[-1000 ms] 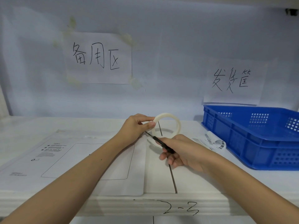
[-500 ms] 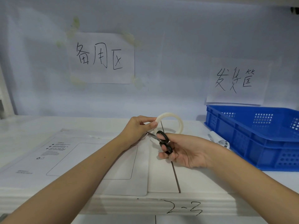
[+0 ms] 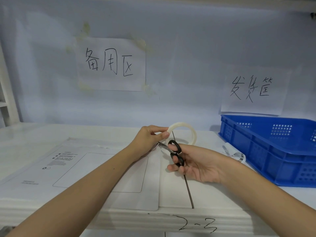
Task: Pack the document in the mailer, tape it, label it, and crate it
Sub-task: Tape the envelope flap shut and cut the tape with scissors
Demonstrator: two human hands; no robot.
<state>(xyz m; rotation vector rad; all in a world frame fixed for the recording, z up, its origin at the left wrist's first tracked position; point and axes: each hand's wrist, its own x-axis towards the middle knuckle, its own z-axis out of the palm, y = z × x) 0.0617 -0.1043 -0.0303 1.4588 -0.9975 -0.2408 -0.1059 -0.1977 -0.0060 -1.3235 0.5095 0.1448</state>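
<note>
The white mailer [image 3: 89,170] lies flat on the left of the table, printed side up. Above its right edge my left hand [image 3: 150,139] pinches a cream roll of tape [image 3: 185,130] and holds it upright. My right hand [image 3: 193,163] grips black-handled scissors [image 3: 174,153], fingers through the loops, with the blades pointing left under my left hand's fingers. The blade tips are partly hidden there. A curled label strip with a barcode [image 3: 236,153] lies to the right, beside the blue crate [image 3: 273,147].
The white table [image 3: 213,194] has a dark seam running front to back and "2-3" written on its front edge. Two paper signs with handwriting hang on the back wall. A white shelf frame [image 3: 6,93] stands at the far left.
My right hand has turned the scissors so the black loops face up and my fingers sit in them. The blades have moved closer under my left hand. The tape roll stays held.
</note>
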